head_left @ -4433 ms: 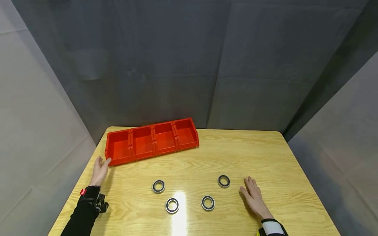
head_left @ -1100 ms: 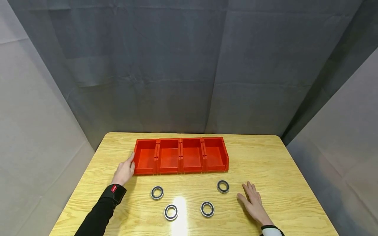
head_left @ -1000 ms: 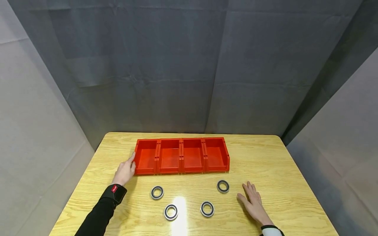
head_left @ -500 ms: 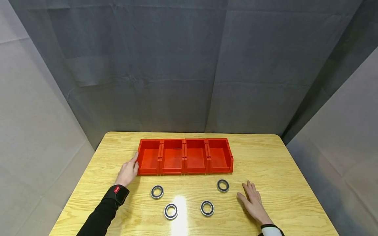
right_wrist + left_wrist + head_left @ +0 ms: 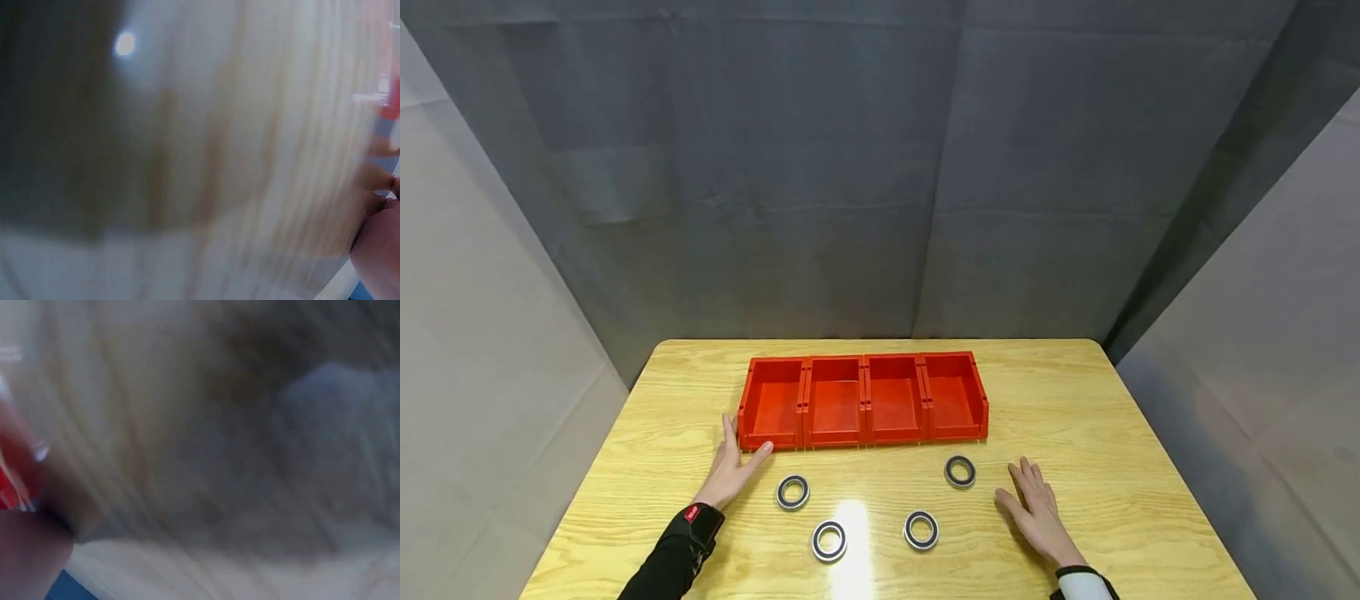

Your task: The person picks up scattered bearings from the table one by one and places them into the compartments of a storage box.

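My left hand (image 5: 727,475) is at the near left corner of a row of red plastic bins (image 5: 895,435), thumb out along the front and straight fingers by the left side. The row has several side-by-side compartments, and nothing lies in them. My right hand (image 5: 1036,517) rests flat on the table with fingers extended, holding nothing. To its left lies a ball bearing (image 5: 950,472); another bearing (image 5: 909,531) is nearer the front. Two more lie closer to my left hand: an upper bearing (image 5: 781,493) and a lower bearing (image 5: 817,542). Both wrist views are mostly blurred tabletop.
The light wood table (image 5: 1060,400) has rounded far corners. Behind it hangs a dark grey cloth (image 5: 775,167). Pale cloth panels stand at the left (image 5: 482,333) and right (image 5: 1247,350). A bright light reflection lies among the bearings.
The red bin row has shifted right and nearer and now sits straight, not slanted. My left hand went along, then drew back to the corner and spread its thumb. The right hand stayed.
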### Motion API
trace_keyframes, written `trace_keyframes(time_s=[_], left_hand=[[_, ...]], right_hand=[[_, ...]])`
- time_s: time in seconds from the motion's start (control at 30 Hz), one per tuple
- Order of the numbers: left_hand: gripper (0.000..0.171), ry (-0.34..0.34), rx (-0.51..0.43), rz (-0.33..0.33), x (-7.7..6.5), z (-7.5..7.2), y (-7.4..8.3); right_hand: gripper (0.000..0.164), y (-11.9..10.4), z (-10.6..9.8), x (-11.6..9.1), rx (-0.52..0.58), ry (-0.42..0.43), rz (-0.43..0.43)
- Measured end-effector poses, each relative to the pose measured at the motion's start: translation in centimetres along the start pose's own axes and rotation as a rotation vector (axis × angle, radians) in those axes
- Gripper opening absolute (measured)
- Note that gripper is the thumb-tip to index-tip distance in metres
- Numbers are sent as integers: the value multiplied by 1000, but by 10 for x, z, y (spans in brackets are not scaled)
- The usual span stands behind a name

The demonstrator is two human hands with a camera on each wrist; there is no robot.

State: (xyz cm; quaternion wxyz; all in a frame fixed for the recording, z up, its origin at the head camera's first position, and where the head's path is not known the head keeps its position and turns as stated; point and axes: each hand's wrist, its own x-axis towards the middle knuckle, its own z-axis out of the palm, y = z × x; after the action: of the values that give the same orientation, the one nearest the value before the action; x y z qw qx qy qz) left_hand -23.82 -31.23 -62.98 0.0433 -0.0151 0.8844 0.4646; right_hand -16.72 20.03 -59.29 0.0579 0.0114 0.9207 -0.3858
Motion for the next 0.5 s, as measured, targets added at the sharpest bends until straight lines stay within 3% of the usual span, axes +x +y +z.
trace_keyframes(time_s=[0.2, 0.5], left_hand=[[115, 79, 74, -18, 0, 9, -7], [100, 143, 109, -29, 5, 13, -2]], right_hand=[[71, -5, 3, -2, -80, 56, -30], [66, -31, 10, 1, -273, 182, -79]])
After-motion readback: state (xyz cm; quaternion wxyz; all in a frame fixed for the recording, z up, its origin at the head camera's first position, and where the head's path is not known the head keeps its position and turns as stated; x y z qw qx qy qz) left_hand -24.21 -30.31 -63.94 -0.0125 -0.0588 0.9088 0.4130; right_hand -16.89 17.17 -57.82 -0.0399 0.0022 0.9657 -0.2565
